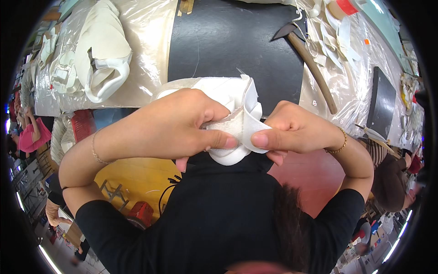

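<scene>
A white padded shoe upper [237, 98] with a folded white strap is held in front of my chest, over the near edge of a black mat [228, 41]. My left hand [178, 123] wraps over its left side, thumb pressing the rough inner edge of the strap. Gripping the strap's right end between thumb and fingers is my right hand [296, 130]. Both wrists wear thin bracelets. The lower part of the piece is hidden behind my hands.
A hammer [310, 64] with a wooden handle lies on the mat's right edge. More white shoe uppers [100, 55] rest on clear plastic sheeting at the left. White scraps and a dark flat slab [381, 102] lie at the right. Other people sit at both sides.
</scene>
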The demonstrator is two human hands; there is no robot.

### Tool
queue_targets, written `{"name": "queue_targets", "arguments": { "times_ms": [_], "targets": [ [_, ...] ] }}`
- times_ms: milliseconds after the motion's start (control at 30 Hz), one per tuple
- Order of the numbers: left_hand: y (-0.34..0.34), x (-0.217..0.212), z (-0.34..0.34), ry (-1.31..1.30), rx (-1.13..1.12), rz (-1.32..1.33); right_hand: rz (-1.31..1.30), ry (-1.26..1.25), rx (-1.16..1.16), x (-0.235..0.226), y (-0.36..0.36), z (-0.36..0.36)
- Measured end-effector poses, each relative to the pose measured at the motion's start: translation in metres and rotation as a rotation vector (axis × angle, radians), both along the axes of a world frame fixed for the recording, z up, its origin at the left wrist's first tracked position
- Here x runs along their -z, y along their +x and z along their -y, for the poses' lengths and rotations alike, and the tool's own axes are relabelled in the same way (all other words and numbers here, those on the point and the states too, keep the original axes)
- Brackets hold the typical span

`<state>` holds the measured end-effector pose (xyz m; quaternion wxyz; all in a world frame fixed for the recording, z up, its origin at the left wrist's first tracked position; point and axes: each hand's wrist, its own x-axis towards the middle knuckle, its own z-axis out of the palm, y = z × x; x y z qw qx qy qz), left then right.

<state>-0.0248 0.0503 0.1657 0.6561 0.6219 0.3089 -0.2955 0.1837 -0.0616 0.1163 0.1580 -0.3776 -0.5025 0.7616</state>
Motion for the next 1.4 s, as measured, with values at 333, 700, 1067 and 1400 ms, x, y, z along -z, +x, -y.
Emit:
{"name": "queue_targets", "arguments": {
  "times_ms": [333,700,1067,1400],
  "targets": [
    [-0.015,0.033,0.022,0.806,0.028,0.642,0.581,1.165,0.174,0.002,-0.019,0.022],
    [-0.012,0.087,0.037,0.372,-0.143,0.286,0.768,1.046,0.179,0.058,-0.044,0.036],
    [-0.016,0.097,0.05,0.536,-0.216,0.397,0.811,1.086,0.291,0.062,-0.047,0.037],
    [-0.029,0.06,0.044,0.085,-0.181,0.331,0.205,0.447,0.247,0.031,-0.036,0.045]
  ]
}}
